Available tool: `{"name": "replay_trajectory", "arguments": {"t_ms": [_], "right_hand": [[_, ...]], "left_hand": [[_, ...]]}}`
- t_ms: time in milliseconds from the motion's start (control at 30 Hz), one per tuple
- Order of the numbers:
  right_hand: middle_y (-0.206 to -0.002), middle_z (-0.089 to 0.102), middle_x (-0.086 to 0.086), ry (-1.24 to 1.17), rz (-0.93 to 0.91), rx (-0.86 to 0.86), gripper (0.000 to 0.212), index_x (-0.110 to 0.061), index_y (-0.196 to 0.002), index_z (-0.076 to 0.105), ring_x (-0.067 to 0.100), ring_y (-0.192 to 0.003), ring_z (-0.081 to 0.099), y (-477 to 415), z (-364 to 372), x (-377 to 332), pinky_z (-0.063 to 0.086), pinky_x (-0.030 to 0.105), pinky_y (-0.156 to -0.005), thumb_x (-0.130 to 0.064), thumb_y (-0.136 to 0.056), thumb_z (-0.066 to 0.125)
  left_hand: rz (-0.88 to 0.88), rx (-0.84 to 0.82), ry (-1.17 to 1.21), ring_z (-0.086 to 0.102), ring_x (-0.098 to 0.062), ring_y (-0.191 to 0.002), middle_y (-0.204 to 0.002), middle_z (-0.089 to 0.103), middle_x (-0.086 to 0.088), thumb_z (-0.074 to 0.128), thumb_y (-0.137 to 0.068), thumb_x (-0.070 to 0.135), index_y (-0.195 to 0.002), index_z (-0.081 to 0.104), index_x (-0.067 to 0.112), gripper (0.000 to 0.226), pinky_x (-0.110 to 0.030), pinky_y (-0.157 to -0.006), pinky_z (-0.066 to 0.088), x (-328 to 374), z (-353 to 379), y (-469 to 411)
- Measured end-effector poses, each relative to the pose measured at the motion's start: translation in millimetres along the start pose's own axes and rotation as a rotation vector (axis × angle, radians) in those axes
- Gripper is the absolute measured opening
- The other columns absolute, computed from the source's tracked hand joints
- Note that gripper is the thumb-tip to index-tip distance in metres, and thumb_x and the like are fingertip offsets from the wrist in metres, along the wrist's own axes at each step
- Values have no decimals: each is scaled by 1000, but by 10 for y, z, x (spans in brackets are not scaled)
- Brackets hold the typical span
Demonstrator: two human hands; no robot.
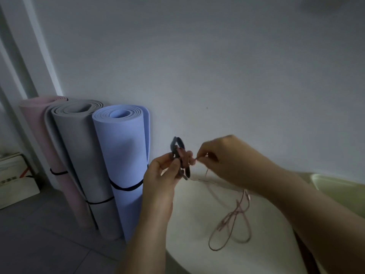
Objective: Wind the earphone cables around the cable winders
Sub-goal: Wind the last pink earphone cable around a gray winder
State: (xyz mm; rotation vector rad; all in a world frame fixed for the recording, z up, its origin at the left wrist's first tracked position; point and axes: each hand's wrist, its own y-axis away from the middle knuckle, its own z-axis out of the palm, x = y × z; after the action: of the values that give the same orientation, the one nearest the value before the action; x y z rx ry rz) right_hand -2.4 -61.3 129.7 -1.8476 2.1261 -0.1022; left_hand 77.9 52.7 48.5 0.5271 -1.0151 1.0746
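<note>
My left hand grips a dark cable winder, held upright in the air in front of the wall. A few turns of pink earphone cable lie around the winder's middle. My right hand pinches the cable just right of the winder, thumb and forefinger together. From there the loose cable hangs down and lies in loops on the pale round table. The earbuds cannot be made out.
Three rolled mats stand against the wall at the left: pink, grey and blue. A cardboard box sits on the floor at the far left. A pale green tray edge shows at the right.
</note>
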Motion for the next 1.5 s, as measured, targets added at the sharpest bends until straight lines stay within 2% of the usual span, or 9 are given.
{"name": "replay_trajectory", "arguments": {"t_ms": [167,500,633,733,900,1067,1267,1367,1500], "right_hand": [[-82,53,-13,113,-80,6,14,-20,-100,65,1,-72,49,-89,-228,202,49,22,-79,-29,-90,60],[-82,58,-9,-19,-255,189,7,-14,-93,69,-5,-67,50,-44,-25,485,42,9,-65,-12,-87,66],[-84,61,-6,-34,-305,228,6,-15,-93,68,6,-70,56,-1,28,425,47,20,-64,-15,-89,64],[-85,60,-7,-41,-312,242,6,-15,-93,67,7,-71,57,4,28,395,49,24,-63,-17,-90,63],[-80,60,-9,-130,-174,235,5,-16,-91,69,-3,-69,51,-40,51,515,39,11,-63,-17,-88,64],[-81,63,-4,-238,-66,171,8,-16,-91,70,-6,-68,50,-26,137,536,38,8,-64,-15,-90,62],[-85,64,-13,-318,-9,51,17,-20,-97,70,-3,-74,56,-6,226,481,41,7,-66,-16,-94,54],[-71,61,-9,-422,21,-1,23,-21,-79,63,4,-61,52,18,359,387,41,13,-60,-12,-96,49],[-64,51,-14,-341,73,-147,30,-28,-77,60,-7,-51,48,51,591,303,37,9,-54,-16,-99,44]], "left_hand": [[-27,-190,-274,71,-8,-88,-87,75,7,55,-94,5,-103,64,12,14,-19,-75,55,15,-12,39],[-83,-255,-495,69,-9,-95,-97,75,4,58,-94,16,-105,68,18,14,-15,-69,52,-10,-102,22],[-110,-226,-537,70,-11,-89,-92,75,4,60,-93,17,-103,69,16,13,-17,-68,55,-44,-108,6],[-133,-197,-500,70,-19,-91,-98,73,-1,60,-93,16,-107,68,14,17,-19,-68,56,-55,-107,-8],[-141,-350,-445,68,-15,-102,-101,75,0,54,-97,18,-111,66,17,19,-35,-93,53,12,-89,29],[-111,-406,-425,68,-21,-105,-103,74,-3,54,-97,16,-112,65,15,20,-46,-100,49,19,-106,27],[-115,-494,-194,70,-27,-95,-102,73,-15,52,-94,10,-111,65,6,22,-40,-94,51,52,-92,56],[-122,-474,7,70,-22,-87,-97,73,-15,56,-85,14,-101,72,4,24,-29,-83,53,81,-34,75],[-121,-304,116,66,-11,-103,-100,73,-2,56,-82,24,-95,75,17,24,-35,-100,42,74,1,62]]}}
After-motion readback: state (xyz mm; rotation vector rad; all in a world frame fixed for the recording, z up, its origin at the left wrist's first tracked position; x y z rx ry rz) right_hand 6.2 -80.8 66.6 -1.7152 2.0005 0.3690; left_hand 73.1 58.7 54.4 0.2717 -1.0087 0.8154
